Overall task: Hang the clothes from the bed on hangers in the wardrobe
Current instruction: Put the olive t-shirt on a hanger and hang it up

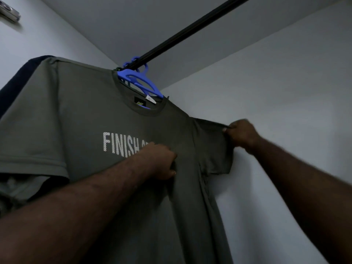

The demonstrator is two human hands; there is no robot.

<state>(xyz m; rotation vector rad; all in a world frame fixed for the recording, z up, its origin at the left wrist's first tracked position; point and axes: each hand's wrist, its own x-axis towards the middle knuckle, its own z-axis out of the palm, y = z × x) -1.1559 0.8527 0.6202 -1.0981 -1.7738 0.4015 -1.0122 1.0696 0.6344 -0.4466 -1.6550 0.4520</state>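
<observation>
An olive-grey T-shirt with white "FINISH" lettering hangs on a blue plastic hanger, which hooks over the black wardrobe rod. My left hand pinches a fold of the shirt's chest fabric, covering part of the lettering. Out to the right, my right hand grips the top edge of the shirt's right sleeve and holds it stretched toward the side wall.
A dark navy garment hangs behind the T-shirt on the left. The wardrobe's pale side wall is close on the right, its ceiling panel above. A metal fitting sits at the top left corner.
</observation>
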